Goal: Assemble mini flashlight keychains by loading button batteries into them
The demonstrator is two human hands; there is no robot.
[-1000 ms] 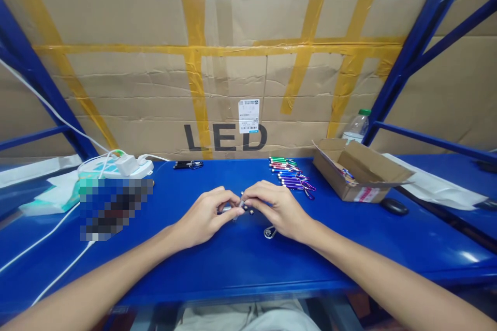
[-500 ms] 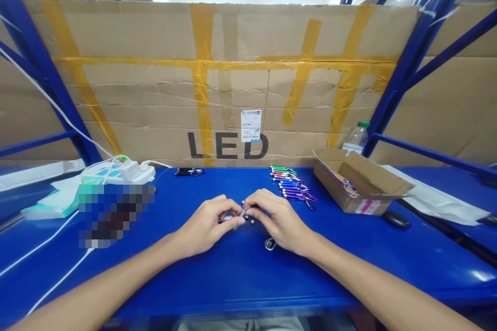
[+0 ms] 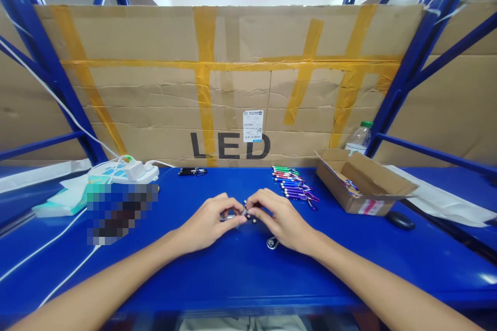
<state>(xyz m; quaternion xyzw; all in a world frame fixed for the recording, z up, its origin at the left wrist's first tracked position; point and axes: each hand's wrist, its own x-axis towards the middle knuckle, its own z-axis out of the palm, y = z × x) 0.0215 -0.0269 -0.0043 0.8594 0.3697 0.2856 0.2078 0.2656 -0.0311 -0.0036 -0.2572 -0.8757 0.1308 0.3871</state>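
My left hand (image 3: 209, 222) and my right hand (image 3: 280, 219) meet at the middle of the blue table (image 3: 240, 269). Both pinch a small silver keychain flashlight (image 3: 233, 215) between fingertips. A few tiny dark button cells (image 3: 252, 221) lie just below my right fingertips. A silver carabiner clip (image 3: 272, 242) rests on the table under my right palm. Behind my right hand lies a row of several coloured keychain flashlights (image 3: 294, 185).
An open cardboard box (image 3: 363, 181) stands at the right, with a water bottle (image 3: 359, 137) behind it and a black mouse (image 3: 399, 220) in front. A black flashlight (image 3: 192, 171) lies at the back. A white power strip (image 3: 124, 171) and cables sit left. A taped cardboard wall (image 3: 233, 83) backs the table.
The camera has tilted up slightly, so the scene sits lower in view. My hands stay together on the small flashlight with only slight finger movement.
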